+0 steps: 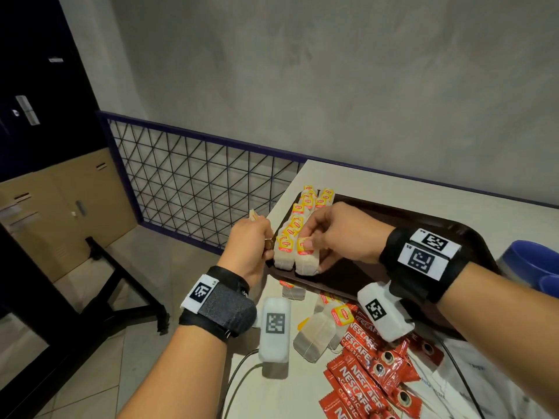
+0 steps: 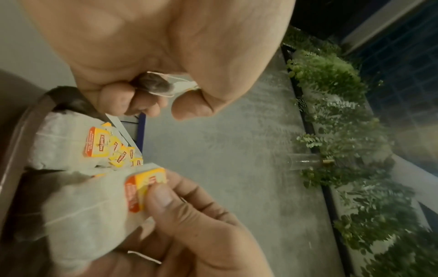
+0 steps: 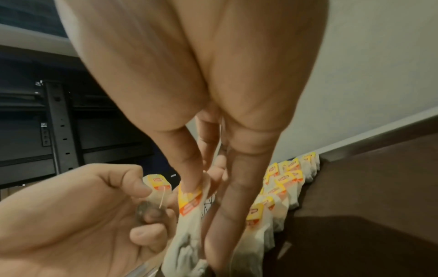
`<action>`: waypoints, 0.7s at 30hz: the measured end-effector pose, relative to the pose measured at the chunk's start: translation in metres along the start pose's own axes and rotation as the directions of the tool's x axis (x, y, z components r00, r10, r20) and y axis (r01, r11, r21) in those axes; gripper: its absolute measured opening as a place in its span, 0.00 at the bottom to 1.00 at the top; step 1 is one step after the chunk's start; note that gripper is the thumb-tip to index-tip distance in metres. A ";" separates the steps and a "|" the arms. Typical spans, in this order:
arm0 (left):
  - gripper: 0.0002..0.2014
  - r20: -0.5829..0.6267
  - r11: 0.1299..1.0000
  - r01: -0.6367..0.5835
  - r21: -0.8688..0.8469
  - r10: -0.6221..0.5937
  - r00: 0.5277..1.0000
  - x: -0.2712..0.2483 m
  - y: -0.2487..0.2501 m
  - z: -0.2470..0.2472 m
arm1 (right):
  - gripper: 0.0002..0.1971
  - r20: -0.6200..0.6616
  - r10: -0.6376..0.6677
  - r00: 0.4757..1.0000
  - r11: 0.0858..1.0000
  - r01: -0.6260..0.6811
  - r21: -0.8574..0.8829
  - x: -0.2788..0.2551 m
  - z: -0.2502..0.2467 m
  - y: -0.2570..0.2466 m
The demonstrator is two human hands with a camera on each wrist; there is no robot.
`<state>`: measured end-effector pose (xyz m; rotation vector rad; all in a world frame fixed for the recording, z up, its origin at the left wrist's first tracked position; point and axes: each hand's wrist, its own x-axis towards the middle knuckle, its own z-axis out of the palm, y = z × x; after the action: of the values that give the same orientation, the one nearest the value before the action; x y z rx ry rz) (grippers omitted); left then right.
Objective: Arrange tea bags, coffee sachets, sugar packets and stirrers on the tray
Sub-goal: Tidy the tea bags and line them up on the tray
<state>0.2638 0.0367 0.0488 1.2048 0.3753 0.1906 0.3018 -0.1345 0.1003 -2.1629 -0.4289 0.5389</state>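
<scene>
red foil coffee sachets point(image 1: 367, 370) and limp paper tea bags point(image 1: 314, 335) are lying loose on the counter point(image 1: 281, 397) at six o'clock. right hand point(image 1: 338, 234) is pinching a tagged bag point(image 1: 306, 255) into the tray point(image 1: 423, 225) row; left hand point(image 1: 251, 249) is clutching a spare bag point(image 2: 151, 84). a nudge could be toppling the soft, upright row at twelve o'clock.

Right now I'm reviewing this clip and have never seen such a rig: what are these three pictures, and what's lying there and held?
No machine: a person wears three cameras. The head view looks down at both hands; each wrist view looks along one hand. A dark tray sits on a pale table, with rows of tea bags along its left end. The right hand pinches the front tea bag by its yellow tag. The left hand has another tea bag in its grip. Loose tea bags and red coffee sachets lie off the tray.
</scene>
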 end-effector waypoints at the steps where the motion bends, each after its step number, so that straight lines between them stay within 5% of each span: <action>1: 0.12 -0.006 1.000 0.012 -0.015 -0.013 1.000 0.000 0.000 0.000 | 0.05 0.015 0.016 1.000 0.999 -0.016 -0.028 0.001 0.001 0.000; 6: 0.11 -0.023 0.999 0.014 -0.050 -0.015 1.000 -0.002 0.001 0.003 | 0.07 0.054 0.073 0.996 0.974 -0.059 -0.220 0.008 0.006 0.001; 21: 0.08 -0.013 0.998 -0.043 -0.047 0.043 0.999 -0.008 0.006 0.002 | 0.08 -0.099 0.049 0.994 0.961 -0.074 -0.265 0.014 -0.004 -0.001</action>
<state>0.2578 0.0347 0.0564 1.1658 0.3539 0.2428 0.3153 -0.1300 0.1001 -2.4580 -0.4042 0.4327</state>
